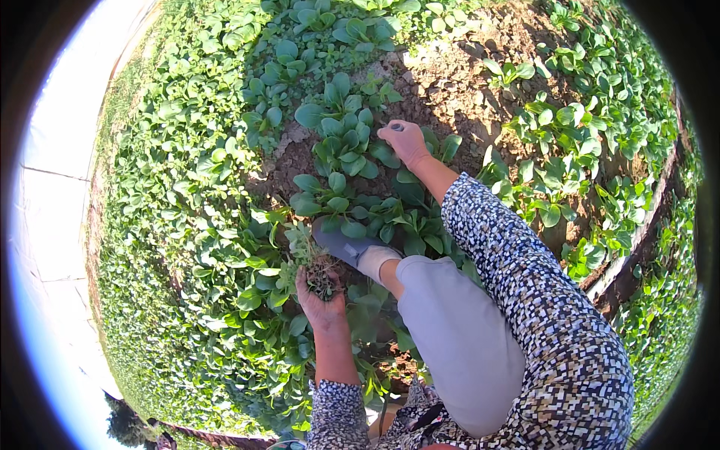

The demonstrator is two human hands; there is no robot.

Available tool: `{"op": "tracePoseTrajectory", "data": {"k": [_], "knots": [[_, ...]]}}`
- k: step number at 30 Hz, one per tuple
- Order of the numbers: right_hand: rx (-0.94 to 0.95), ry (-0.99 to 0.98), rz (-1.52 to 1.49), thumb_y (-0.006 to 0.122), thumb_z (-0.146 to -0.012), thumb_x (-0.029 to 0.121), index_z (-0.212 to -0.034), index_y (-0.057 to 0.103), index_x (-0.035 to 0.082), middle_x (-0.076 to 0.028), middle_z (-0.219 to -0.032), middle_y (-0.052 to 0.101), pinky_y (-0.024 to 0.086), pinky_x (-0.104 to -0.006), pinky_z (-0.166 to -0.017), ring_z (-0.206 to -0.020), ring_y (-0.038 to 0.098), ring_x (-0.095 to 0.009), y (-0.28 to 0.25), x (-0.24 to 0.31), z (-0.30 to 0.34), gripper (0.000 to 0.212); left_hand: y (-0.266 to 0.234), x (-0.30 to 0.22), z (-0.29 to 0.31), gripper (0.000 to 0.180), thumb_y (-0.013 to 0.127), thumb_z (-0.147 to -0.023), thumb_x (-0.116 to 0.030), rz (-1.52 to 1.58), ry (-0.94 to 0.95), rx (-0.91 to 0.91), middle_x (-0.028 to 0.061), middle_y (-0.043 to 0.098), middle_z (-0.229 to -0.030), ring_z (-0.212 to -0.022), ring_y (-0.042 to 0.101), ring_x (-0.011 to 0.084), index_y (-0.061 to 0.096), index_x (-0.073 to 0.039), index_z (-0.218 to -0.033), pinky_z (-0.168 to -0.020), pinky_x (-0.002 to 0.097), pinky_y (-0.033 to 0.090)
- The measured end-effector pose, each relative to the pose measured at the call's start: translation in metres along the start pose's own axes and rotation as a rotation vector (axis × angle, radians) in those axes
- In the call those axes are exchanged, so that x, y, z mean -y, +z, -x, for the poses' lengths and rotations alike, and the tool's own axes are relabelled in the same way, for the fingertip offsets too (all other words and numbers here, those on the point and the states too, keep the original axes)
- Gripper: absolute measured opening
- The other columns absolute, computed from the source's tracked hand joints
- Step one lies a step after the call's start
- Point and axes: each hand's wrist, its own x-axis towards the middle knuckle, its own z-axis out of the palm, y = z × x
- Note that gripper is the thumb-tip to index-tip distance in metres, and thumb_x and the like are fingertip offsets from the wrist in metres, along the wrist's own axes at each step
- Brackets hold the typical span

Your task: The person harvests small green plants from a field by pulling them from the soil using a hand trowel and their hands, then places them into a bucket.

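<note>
My left hand is closed around a bunch of pulled weeds, with tangled roots and pale green leaves sticking out past the fingers. It is beside my grey shoe. Farther forward, my right hand is closed in a fist just above bare soil, at the right side of a cluster of broad-leaved green plants. A small dark round spot shows at the fist, but what the fingers hold, if anything, I cannot make out.
Dense leafy greens spread along the left. Dry clumpy soil lies ahead to the right, with more leafy plants beyond. A narrow pale strip runs along the right, and a white surface borders the far left.
</note>
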Motion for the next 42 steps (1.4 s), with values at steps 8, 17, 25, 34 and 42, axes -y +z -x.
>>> {"op": "tracePoseTrajectory", "data": {"k": [8,17,25,34,42], "knots": [[-0.078,-0.288,0.174,0.072,-0.075,0.03,-0.073,0.063,0.004,-0.009,-0.062,0.056,0.045,-0.0331,-0.059,-0.056,0.051,-0.019,-0.04,0.002,0.044,0.028,0.074,0.02,-0.021,0.027,0.063,-0.088,-0.017,-0.4,0.223,0.186,0.007,0.066,-0.098,-0.087,0.064,0.0207,0.056,-0.005,-0.111,-0.069,0.0357,0.054],[0.373,0.1,0.662,0.067,-0.079,0.04,-0.076,0.065,0.006,-0.008,-0.069,0.061,0.045,-0.0371,-0.063,-0.065,0.058,-0.022,-0.169,0.003,0.041,0.034,0.13,0.041,-0.021,0.03,0.06,-0.091,-0.025,-0.397,0.22,0.145,0.0071,0.064,-0.103,-0.089,0.063,0.0204,0.059,-0.006,-0.114,-0.077,0.0367,0.052],[0.004,-0.212,1.043,0.069,-0.074,0.051,-0.142,0.037,0.021,-0.015,-0.137,0.045,0.038,-0.0462,-0.103,-0.128,0.044,-0.032,-0.112,0.052,-0.067,0.081,0.049,0.049,0.016,0.029,0.062,-0.088,-0.031,-0.294,0.104,-0.137,0.0061,0.065,-0.099,-0.088,0.062,0.0217,0.06,-0.008,-0.107,-0.077,0.0383,0.05],[0.345,-0.275,1.452,0.079,-0.067,0.037,-0.145,0.031,0.023,-0.016,-0.147,0.032,0.038,-0.0483,-0.103,-0.13,0.037,-0.04,-0.034,0.07,-0.083,0.093,0.01,-0.007,0.059,0.022,0.06,-0.088,-0.03,-0.179,0.319,-0.385,0.0048,0.065,-0.083,-0.071,0.061,0.019,0.06,-0.01,-0.096,-0.06,0.0328,0.049],[-0.053,-0.479,0.851,0.062,-0.083,0.033,-0.088,0.059,0.01,-0.017,-0.093,0.06,0.048,-0.0459,-0.078,-0.084,0.059,-0.038,-0.101,0.011,-0.093,0.023,-0.011,0.008,0.073,0.017,0.059,-0.089,-0.029,-0.196,0.29,-0.515,0.0046,0.065,-0.08,-0.066,0.061,0.0181,0.059,-0.011,-0.09,-0.053,0.0302,0.048]]}}
